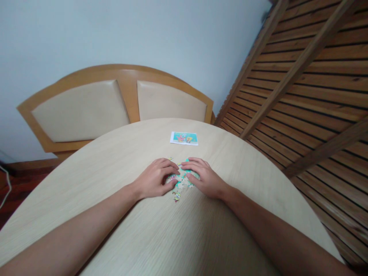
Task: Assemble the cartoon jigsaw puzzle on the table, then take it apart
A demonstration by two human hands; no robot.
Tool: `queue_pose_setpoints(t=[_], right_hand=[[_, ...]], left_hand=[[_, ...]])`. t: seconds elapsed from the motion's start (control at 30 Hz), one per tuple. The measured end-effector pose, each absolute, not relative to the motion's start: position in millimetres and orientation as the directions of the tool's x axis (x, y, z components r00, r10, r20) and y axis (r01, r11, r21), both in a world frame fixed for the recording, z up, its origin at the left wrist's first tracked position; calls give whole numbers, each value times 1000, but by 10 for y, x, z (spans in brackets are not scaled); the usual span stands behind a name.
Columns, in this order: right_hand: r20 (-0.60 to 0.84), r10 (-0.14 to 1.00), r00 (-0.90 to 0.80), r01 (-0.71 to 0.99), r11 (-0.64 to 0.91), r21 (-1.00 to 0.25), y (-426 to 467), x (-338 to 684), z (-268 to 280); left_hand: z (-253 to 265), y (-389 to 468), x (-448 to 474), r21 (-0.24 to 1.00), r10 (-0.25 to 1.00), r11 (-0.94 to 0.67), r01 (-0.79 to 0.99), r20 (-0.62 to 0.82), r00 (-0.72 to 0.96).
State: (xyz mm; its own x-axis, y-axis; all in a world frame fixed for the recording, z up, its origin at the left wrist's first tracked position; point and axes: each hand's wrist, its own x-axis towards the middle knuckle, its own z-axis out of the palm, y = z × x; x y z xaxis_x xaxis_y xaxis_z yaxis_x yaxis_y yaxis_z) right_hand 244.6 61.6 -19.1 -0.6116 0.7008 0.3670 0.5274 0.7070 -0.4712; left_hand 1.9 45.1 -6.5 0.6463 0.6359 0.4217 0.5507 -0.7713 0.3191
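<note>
A loose pile of small jigsaw puzzle pieces [184, 184] lies on the round wooden table [120, 230], some teal or multicoloured, others showing a pale side. From the left, my left hand [159, 176] curves around the pile, thumb and fingers apart. My right hand [204, 176] rests at the pile's right side with its fingers spread over the pieces. Both hands cover part of the pile. A few pieces [176, 197] sit at its near edge. Beyond the hands lies a picture card [184, 138] with a pink and a yellow cartoon figure on teal.
Past the far table edge stands a wooden bench back [126, 73] with cream padded panels, against a pale wall [143, 30]. Slatted wooden panelling [301, 92] rises at the right. A white cable [8, 184] hangs at the far left.
</note>
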Motion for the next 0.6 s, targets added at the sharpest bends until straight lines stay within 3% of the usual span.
queue_pose_setpoints(t=[0.17,0.6], right_hand=[[463,717,-522,522,697,-491,655,2442,-210],[433,667,-607,496,743,-449,596,2442,-173]], left_hand=[[-47,437,8,337,628,-778,530,393,672],[-19,447,20,353,612,-790,501,424,667]])
